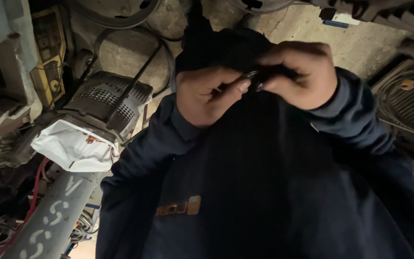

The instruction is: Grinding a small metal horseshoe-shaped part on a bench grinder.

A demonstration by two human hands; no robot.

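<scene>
My left hand [206,93] and my right hand [299,73] meet in front of my chest, over my dark blue sweatshirt [264,182]. Between their fingertips they pinch a small dark object with a shiny metal rim [255,79]; its exact kind is too small and dark to tell. Both hands are curled around it, thumbs touching or nearly touching. A dark cloth or sleeve edge [226,45] bunches behind the hands.
To the left stands a grey machine with a perforated metal cover [104,98] and a white cloth or bag [75,144] stuffed under it. A grey painted pipe [58,211] runs down-left. Rubber belts [120,29] and cables lie on the concrete floor; coiled hose [408,100] at right.
</scene>
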